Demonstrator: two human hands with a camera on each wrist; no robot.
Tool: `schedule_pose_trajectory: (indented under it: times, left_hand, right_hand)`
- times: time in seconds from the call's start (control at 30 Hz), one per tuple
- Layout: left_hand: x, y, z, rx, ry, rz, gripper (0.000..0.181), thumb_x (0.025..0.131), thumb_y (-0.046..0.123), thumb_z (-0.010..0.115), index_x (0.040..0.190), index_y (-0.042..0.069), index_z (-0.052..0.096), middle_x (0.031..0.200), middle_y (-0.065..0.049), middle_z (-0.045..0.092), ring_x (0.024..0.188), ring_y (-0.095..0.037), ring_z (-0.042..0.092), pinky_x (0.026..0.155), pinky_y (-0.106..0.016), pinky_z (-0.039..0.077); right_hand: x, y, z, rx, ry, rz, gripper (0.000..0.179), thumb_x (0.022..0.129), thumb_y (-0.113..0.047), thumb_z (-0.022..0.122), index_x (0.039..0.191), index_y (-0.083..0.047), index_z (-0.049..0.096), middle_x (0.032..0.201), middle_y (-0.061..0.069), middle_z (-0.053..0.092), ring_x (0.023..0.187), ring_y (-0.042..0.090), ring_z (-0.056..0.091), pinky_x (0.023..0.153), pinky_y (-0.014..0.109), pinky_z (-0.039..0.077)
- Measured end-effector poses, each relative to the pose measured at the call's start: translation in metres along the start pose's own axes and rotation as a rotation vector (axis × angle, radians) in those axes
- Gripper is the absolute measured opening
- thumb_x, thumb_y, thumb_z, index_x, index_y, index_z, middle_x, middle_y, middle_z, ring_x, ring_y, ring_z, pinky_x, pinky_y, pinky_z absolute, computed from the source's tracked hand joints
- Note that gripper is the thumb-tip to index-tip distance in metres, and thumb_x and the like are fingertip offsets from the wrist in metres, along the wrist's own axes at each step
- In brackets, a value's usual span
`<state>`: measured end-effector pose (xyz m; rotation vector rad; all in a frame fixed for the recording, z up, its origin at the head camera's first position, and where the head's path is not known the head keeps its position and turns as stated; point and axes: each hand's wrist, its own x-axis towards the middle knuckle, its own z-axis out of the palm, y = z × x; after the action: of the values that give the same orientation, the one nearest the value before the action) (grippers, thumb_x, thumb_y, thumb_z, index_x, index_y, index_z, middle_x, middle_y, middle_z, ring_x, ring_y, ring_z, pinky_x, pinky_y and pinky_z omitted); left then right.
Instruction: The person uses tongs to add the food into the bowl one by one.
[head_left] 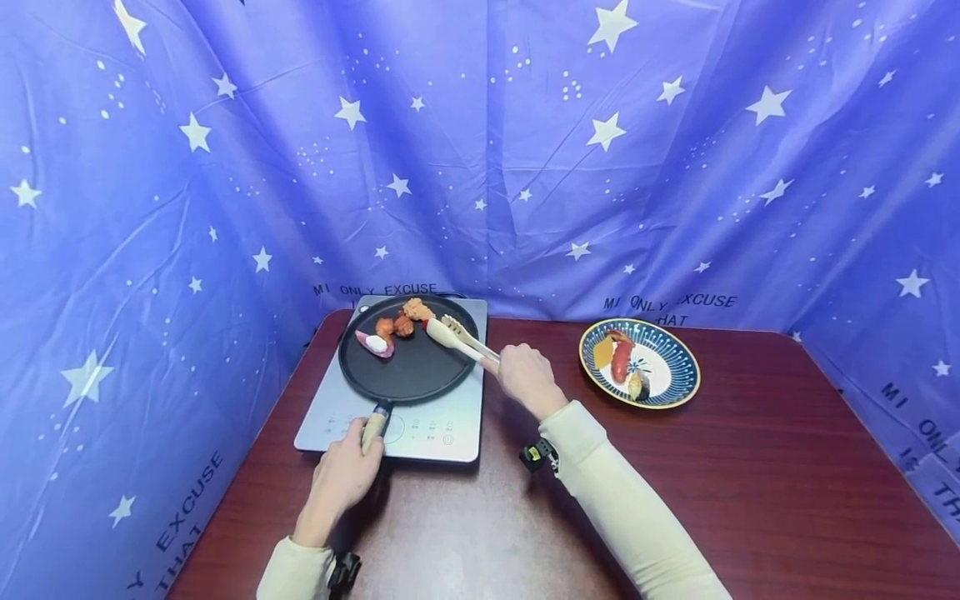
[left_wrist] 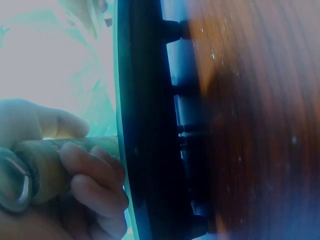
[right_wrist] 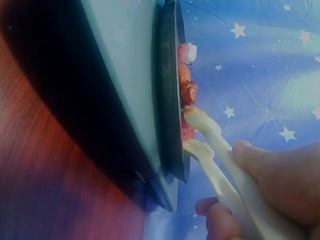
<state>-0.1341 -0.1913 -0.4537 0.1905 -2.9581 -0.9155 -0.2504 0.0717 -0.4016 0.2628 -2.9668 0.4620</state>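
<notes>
My left hand [head_left: 348, 468] grips the wooden handle [head_left: 372, 429] of a round black frying pan [head_left: 397, 377], its fingers curled round it in the left wrist view. My right hand [head_left: 527, 377] holds cream-coloured tongs [right_wrist: 227, 172], their tips over the pan's right side. Between or beside those tips is a red piece of food [right_wrist: 188, 133], mostly hidden in the head view. Further left in the pan lie a crumbed golden piece [head_left: 417, 309], browned pieces [head_left: 403, 326] and a purple-edged piece with a white middle [head_left: 375, 342].
The pan stands on a silver induction cooker [head_left: 322, 417] at the left of the dark red table [head_left: 772, 450]. A blue-patterned plate [head_left: 678, 375] to the right carries a sausage [head_left: 621, 362], a yellow piece [head_left: 603, 352] and other food. Starry blue curtains [head_left: 480, 150] surround the table.
</notes>
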Motion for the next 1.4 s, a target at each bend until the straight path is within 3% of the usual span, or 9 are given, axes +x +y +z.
schedule_pose_trajectory:
  times: [1.4]
  left_hand:
    - [0.0,0.002,-0.001,0.011,0.003,-0.017,0.04,0.091,0.03,0.05,0.127,0.013,0.05,0.074,-0.01,0.057,0.061,-0.026,0.053,0.052,-0.041,0.039]
  right_hand:
    - [0.009,0.003,0.014,-0.024,0.036,-0.058,0.051,0.091,-0.051,0.054,0.062,-0.008,0.058,0.058,0.011,0.052,0.051,0.029,0.056,0.046,0.043,0.043]
